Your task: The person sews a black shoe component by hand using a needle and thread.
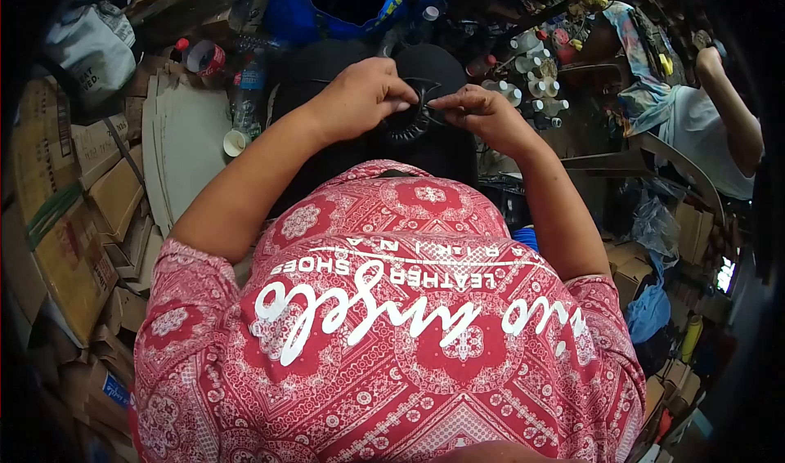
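A dark round piece with a ridged, pleated lower edge [408, 128] rests on my black-clad lap, between my two hands. My left hand [364, 93] is on its left side, with thumb and fingers pinched together near its upper rim. From the right, my right hand [484, 113] reaches in with thumb and index finger closed at the piece's edge. A thin dark strand [423, 81] shows just above the piece. What exactly each fingertip grips is too small and dark to make out.
Small white-capped bottles [544, 87] stand beyond my right hand. A blue bag [331, 22] lies ahead. Cardboard boxes [114, 193], a pale board [184, 144] and a plastic bottle [248, 95] are at the left. Another person's arm [730, 107] is at the far right.
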### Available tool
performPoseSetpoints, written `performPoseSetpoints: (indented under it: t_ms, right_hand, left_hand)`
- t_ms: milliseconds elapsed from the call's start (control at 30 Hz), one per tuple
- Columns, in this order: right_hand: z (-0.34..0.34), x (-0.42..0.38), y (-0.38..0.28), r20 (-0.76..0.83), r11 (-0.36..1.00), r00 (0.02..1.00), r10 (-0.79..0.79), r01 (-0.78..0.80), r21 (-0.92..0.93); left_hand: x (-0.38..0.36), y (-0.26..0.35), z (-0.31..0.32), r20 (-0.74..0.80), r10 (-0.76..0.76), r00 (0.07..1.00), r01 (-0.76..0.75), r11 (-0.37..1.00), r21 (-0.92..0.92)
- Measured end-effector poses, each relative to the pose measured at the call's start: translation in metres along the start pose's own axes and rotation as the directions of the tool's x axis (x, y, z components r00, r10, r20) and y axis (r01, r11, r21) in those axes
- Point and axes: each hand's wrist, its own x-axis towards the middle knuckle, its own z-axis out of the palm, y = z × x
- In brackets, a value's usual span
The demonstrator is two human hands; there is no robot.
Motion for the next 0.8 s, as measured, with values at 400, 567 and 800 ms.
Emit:
performPoseSetpoints:
  t_ms: [400,567,800]
  right_hand:
    - [0.007,0.01,-0.001,-0.01,0.95,0.996,0.093,-0.085,0.301]
    - [0.009,0.017,-0.006,-0.042,0.991,0.995,0.095,-0.09,0.102]
    - [-0.011,0.011,-0.001,-0.013,0.966,0.999,0.04,-0.036,0.256]
  left_hand:
    - [-0.003,-0.01,0.028,0.056,-0.43,0.901,0.389,0.745,-0.542]
    - [0.006,-0.004,0.029,0.093,-0.382,0.92,0.376,0.788,-0.487]
    - [-0.002,-0.001,-0.01,0.004,-0.214,0.977,0.214,0.977,0.007]
